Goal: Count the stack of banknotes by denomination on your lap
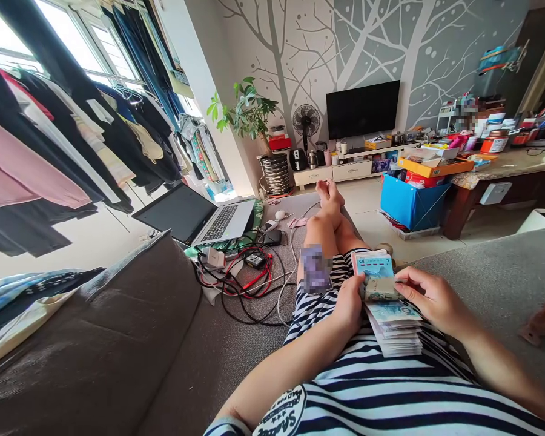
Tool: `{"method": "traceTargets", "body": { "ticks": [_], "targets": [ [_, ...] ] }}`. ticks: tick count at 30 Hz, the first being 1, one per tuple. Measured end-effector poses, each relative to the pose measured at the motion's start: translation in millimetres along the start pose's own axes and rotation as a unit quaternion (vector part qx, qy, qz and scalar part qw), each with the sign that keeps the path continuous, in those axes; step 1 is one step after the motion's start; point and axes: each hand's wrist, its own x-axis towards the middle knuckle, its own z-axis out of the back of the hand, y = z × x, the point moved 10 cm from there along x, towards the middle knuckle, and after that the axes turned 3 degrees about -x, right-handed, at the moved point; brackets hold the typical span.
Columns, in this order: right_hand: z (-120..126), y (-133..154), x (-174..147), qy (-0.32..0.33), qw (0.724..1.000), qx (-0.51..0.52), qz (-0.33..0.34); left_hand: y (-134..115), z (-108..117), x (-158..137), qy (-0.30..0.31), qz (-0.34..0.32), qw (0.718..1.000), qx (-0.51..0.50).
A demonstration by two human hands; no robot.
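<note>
On my lap lies a thick stack of banknotes (396, 333), its lower edges fanned out, with blue notes marked 10 showing. My left hand (349, 303) grips the stack at its left side, thumb on top. Across the middle of the stack is a brownish-green banknote (380, 289), bent or folded. My right hand (429, 297) pinches the right end of this note between thumb and fingers. Beyond it a blue banknote (375, 265) lies flat at the far end. A blurred purple item (317, 267) rests on my thigh, left of the notes.
An open laptop (224, 221) stands on the sofa to the left, with tangled cables (254, 290) before it. A sofa cushion (131, 315) rises at my left. Past my feet are a television (363, 109) and a potted plant (275, 172). A blue box (411, 203) stands right.
</note>
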Motion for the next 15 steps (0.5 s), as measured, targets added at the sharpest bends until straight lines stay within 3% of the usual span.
{"method": "traceTargets", "body": {
  "ticks": [5, 15],
  "targets": [
    [1.1, 13.0, -2.9, 0.037, 0.998, -0.040, 0.025, -0.4, -0.2, -2.1, 0.004, -0.004, 1.000, 0.009],
    [3.1, 2.6, -2.3, 0.021, 0.999, -0.023, 0.009, 2.8, 2.2, 0.9, 0.000, -0.005, 1.000, 0.013]
  ]
}}
